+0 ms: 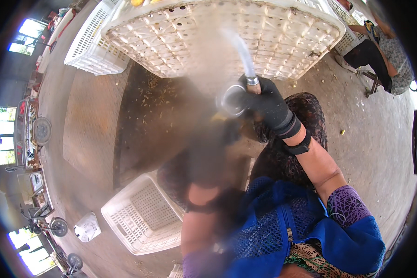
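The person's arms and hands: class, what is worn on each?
The right hand wears a black glove; a black band circles the wrist, and the purple sleeve has a dark web pattern. The left hand looks dark, too blurred for detail; the left sleeve looks purplish.

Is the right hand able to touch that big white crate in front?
Probably yes: the right hand looks near the white crate, and nothing seems to stand between them. It does hold a curved tool that points toward the crate, so the tool might bump it first.
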Demonstrator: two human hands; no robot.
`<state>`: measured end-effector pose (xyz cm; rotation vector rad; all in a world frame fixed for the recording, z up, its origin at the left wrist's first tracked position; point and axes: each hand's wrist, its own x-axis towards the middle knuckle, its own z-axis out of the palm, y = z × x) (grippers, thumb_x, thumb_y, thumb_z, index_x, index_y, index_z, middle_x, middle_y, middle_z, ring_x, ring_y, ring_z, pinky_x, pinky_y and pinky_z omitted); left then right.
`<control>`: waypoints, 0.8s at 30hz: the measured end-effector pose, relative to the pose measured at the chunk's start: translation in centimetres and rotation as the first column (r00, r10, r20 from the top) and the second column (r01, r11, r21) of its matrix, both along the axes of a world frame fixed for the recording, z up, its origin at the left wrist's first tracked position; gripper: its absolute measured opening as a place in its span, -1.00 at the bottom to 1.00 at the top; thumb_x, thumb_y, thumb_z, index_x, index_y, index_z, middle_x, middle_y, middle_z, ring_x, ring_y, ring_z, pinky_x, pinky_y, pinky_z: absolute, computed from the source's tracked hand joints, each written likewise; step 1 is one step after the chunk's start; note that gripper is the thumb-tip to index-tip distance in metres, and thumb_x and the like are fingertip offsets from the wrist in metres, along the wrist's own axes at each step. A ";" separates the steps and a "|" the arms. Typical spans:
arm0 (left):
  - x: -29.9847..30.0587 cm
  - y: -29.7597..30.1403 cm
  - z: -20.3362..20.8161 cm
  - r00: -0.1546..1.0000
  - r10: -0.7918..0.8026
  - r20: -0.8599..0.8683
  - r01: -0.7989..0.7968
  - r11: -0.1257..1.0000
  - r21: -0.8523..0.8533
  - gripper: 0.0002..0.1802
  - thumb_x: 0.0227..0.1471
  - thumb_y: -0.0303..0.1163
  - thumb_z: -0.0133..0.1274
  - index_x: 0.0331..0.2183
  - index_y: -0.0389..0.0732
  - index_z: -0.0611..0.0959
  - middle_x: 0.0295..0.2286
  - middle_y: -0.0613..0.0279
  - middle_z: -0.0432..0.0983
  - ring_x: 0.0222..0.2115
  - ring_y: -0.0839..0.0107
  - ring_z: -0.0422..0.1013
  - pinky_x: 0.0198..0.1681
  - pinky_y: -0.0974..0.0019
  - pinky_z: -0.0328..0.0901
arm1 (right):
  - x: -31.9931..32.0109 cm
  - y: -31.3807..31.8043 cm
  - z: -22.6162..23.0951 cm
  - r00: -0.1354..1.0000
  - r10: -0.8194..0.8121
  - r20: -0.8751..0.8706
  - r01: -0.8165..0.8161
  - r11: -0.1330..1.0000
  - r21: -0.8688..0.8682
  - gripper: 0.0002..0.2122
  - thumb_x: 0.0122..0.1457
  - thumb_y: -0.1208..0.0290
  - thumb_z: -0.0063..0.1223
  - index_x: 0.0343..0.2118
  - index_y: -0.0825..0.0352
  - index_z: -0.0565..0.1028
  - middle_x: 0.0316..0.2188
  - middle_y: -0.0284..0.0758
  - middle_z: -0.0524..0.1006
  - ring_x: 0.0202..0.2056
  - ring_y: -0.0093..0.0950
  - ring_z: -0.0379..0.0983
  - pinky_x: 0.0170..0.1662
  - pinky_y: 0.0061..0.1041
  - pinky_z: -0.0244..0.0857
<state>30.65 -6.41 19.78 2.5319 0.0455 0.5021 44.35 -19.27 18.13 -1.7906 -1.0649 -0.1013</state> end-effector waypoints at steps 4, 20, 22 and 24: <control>-0.1 0.1 -0.8 0.998 0.035 0.042 -0.034 0.999 -0.035 -0.75 0.01 -0.48 0.00 -0.21 -0.32 0.58 -0.29 -0.02 0.50 -0.16 0.01 0.43 -0.03 0.07 0.33 | -0.2 0.2 0.9 0.976 -0.083 0.202 0.092 0.995 -0.037 -0.82 0.08 0.58 0.18 -0.25 0.35 0.45 -0.49 -0.43 0.52 -0.54 -0.69 0.43 -0.55 -0.67 0.31; 0.1 -0.2 -1.7 0.988 0.143 0.062 -0.144 0.989 0.014 -0.68 0.07 -0.40 0.07 -0.14 -0.37 0.52 -0.27 -0.21 0.48 -0.29 -0.14 0.41 -0.21 0.04 0.34 | -0.6 0.6 -1.1 0.996 -0.092 -0.006 0.092 0.996 -0.004 -0.86 0.11 0.57 0.13 -0.28 0.33 0.44 -0.44 -0.45 0.50 -0.46 -0.69 0.43 -0.45 -0.64 0.35; 0.2 0.0 -2.0 0.984 0.179 0.004 -0.179 0.984 -0.008 -0.65 0.06 -0.39 0.09 -0.13 -0.38 0.52 -0.27 -0.20 0.48 -0.27 -0.13 0.42 -0.20 0.03 0.35 | -0.6 0.5 -0.8 0.981 -0.142 0.134 0.149 0.988 -0.041 -0.86 0.11 0.58 0.14 -0.27 0.34 0.45 -0.44 -0.45 0.51 -0.48 -0.68 0.43 -0.46 -0.65 0.35; 0.4 0.2 -1.9 0.972 0.225 -0.065 -0.225 0.974 0.012 -0.62 0.05 -0.38 0.11 -0.12 -0.39 0.51 -0.26 -0.20 0.49 -0.26 -0.11 0.43 -0.19 0.03 0.35 | -0.1 0.1 -0.7 0.948 -0.202 0.248 0.224 0.973 -0.062 -0.85 0.11 0.58 0.15 -0.26 0.35 0.45 -0.45 -0.43 0.52 -0.49 -0.68 0.44 -0.47 -0.66 0.35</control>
